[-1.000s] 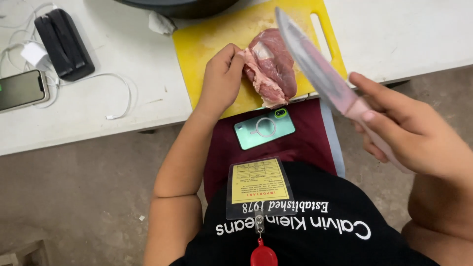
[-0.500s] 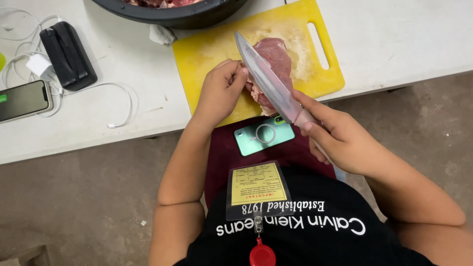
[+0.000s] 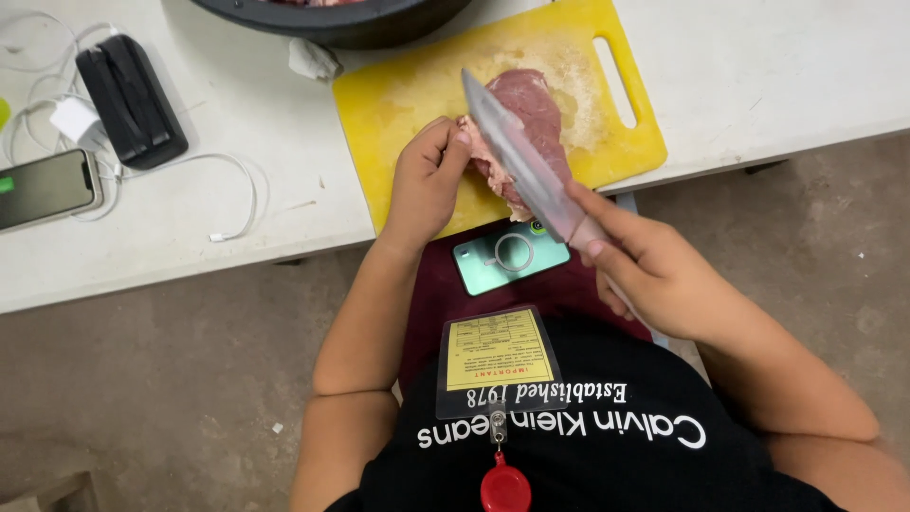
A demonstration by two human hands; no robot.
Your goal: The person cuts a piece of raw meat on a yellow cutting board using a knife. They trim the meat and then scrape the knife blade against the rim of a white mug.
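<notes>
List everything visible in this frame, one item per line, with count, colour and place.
cutting board: 1, yellow, on the table edge
meat: 1 piece, pink-red, on the cutting board
knife: 1, long pale blade, over the meat
bowl: 1, dark, behind the board
table: 1, white
phone: 1, dark screen, table left
green phone: 1, on the lap
black case: 1, table left
cable: white, table left
badge: 1, yellow card, on the chest
left hand: on the meat
right hand: grips the knife

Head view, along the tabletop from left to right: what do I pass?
Phone → black case → white cable → left hand → knife over the raw meat → handle slot of the yellow cutting board.
</notes>
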